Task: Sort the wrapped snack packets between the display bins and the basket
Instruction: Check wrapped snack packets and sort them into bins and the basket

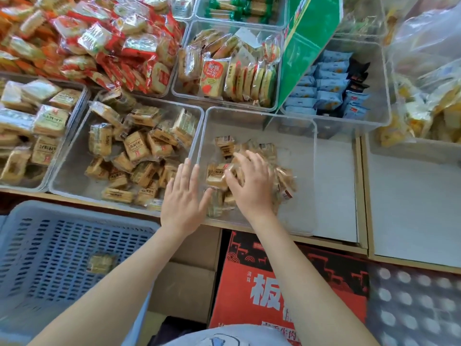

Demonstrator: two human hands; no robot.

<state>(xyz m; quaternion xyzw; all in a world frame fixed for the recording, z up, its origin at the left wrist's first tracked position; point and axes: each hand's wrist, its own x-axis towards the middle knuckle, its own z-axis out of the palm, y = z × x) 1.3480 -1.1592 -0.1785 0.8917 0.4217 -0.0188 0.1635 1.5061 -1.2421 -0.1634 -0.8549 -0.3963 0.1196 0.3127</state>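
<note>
A clear display bin (299,136) in the middle holds a small heap of tan wrapped snack packets (224,143). My right hand (252,186) lies on top of that heap with its fingers curled over the packets. My left hand (183,201) is flat with straight fingers at the bin's near left corner, over its clear wall. To the left, a second clear bin (72,168) is full of similar tan packets (136,146). A blue-grey slotted basket (50,245) sits at the lower left with one packet (101,263) on its bottom.
More bins stand behind: yellow-green packets (249,78), blue packets (324,96), a red-wrapped pile (119,41). A green carton (306,46) leans between the bins. A bare white shelf section (411,196) lies to the right. Cardboard boxes, one red (249,283), stand below the shelf edge.
</note>
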